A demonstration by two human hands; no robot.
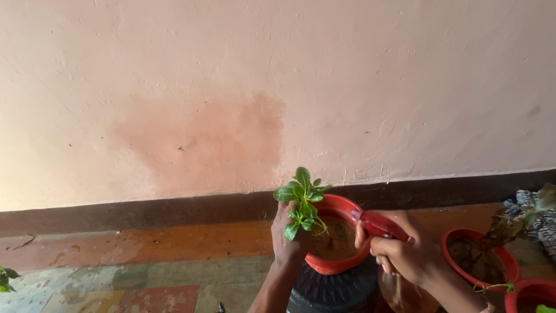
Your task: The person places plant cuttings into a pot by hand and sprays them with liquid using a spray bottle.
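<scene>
Looking down, we see our left hand [288,246] gripping the near rim of a red pot [337,240], fingers closed around the edge, just under a small green plant [302,202] that rises at that side of the pot. The pot sits on top of a black ribbed stand [336,290], close to the pink wall [278,87] with a damp patch. Inside the pot we see wet brown soil.

Our right hand [399,255] is clenched around a red spray head [382,225] of a brownish bottle [399,293]; the nozzle points toward the soil and it is just beside the pot's right rim. To the right stand two more red pots [498,255], one with a wilted plant [521,217].

We judge some risks here. The pot looks perched high on the stand, so a hard pull by the left hand could tip it and spill the muddy soil on the tiled floor [145,284]. The soil already looks very wet, so more water could overflow. A strong jet from so near could also bend the thin stems.
</scene>
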